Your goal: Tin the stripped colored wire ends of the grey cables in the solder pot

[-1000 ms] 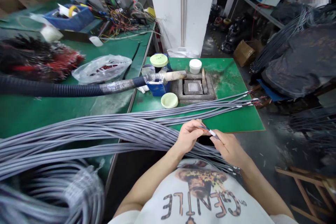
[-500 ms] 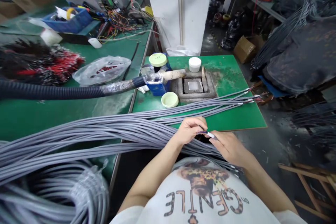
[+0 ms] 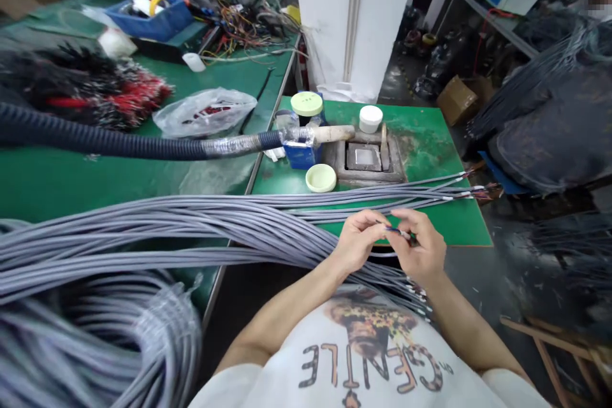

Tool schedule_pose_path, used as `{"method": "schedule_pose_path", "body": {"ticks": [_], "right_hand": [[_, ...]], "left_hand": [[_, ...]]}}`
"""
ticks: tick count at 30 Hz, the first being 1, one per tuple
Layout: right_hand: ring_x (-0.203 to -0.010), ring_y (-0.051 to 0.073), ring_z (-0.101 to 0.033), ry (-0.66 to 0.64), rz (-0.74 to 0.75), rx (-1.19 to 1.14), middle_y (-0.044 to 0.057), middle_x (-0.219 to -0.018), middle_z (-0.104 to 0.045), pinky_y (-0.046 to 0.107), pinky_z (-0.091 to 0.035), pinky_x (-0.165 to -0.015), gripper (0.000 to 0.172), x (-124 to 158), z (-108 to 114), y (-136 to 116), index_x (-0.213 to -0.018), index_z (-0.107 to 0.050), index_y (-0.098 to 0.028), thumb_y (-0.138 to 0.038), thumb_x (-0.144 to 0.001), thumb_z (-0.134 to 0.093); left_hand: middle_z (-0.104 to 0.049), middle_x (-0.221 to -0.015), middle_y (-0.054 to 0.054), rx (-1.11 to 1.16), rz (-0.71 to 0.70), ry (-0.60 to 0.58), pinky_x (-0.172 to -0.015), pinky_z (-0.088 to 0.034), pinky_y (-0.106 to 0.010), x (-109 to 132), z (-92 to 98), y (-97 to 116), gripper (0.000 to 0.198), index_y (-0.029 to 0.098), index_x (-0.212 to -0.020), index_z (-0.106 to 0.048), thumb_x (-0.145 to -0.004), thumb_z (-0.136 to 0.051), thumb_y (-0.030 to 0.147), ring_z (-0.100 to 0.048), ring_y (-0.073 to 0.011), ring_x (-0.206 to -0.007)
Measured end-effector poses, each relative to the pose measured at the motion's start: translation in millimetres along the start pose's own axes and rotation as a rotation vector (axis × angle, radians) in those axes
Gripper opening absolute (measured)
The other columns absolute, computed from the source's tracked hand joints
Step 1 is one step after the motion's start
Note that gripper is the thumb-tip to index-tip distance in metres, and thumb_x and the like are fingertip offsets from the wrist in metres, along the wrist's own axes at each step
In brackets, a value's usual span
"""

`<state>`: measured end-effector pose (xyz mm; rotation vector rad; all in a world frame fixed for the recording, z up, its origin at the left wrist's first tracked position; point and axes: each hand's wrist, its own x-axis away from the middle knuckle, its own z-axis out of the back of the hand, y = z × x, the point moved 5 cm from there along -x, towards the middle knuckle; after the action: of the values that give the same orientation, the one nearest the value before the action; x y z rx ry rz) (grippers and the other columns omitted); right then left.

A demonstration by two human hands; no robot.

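Between left hand and right hand, wires

Two bare hands: one left hand, one right hand. One shallow round pale-green dish, one round white lidded tub, one ribbed dark-blue flexible hose, one clear crumpled plastic bag. Long round grey cables overlap too much for an exact count, but appear well over a dozen.
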<state>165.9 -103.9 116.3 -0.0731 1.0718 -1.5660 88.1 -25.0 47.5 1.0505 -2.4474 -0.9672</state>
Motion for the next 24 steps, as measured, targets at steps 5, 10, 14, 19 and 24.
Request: {"method": "schedule_pose_path", "body": {"ticks": [5,10,14,19,24], "right_hand": [[-0.065,0.013,-0.057,0.068,0.135,-0.083,0.000,-0.078,-0.064,0.027,-0.046,-0.060,0.017,-18,-9,2,-0.098,-0.065,-0.026,-0.016,-0.084,-0.061],[-0.074,0.017,-0.060,0.123,0.235,-0.168,0.001,-0.081,-0.065,0.032,-0.049,-0.066,0.019,-41,-25,-5,-0.092,-0.069,-0.026,-0.012,-0.080,-0.066],[-0.073,0.016,-0.059,0.066,0.204,-0.213,0.001,-0.079,-0.064,0.032,-0.049,-0.067,0.011,-60,-46,-6,-0.085,-0.070,-0.024,-0.016,-0.081,-0.065],[-0.071,0.015,-0.060,-0.120,0.127,-0.253,0.000,-0.076,-0.063,0.030,-0.048,-0.066,0.006,-85,-81,-4,-0.079,-0.070,-0.022,-0.023,-0.083,-0.064],[-0.065,0.013,-0.056,-0.205,0.099,-0.229,-0.001,-0.073,-0.061,0.028,-0.044,-0.060,0.012,-112,-116,5,-0.074,-0.069,-0.020,-0.028,-0.082,-0.064]], "left_hand": [[-0.068,-0.073,-0.001,-0.081,-0.200,0.082,-0.069,-0.048,-0.023,-3,6.8,18,0.011,0.018,-0.076,-0.071,-0.070,-0.077,0.025,-0.060,-0.0108,-0.070],[-0.068,-0.072,0.000,-0.014,-0.242,0.240,-0.068,-0.048,-0.023,-5,18.4,27,0.018,0.016,-0.073,-0.068,-0.068,-0.079,0.030,-0.059,-0.0096,-0.066],[-0.063,-0.063,0.003,0.147,-0.214,0.298,-0.062,-0.044,-0.021,-8,27.5,27,0.021,0.016,-0.072,-0.065,-0.068,-0.079,0.032,-0.055,-0.0068,-0.058],[-0.062,-0.063,0.003,0.299,-0.208,0.371,-0.060,-0.042,-0.018,-17,47.1,29,0.021,0.015,-0.073,-0.064,-0.067,-0.078,0.029,-0.054,-0.0055,-0.058],[-0.062,-0.066,0.002,0.139,-0.135,0.367,-0.058,-0.040,-0.020,-20,63.7,30,0.020,0.015,-0.077,-0.064,-0.071,-0.073,0.032,-0.053,-0.0068,-0.057]]}}
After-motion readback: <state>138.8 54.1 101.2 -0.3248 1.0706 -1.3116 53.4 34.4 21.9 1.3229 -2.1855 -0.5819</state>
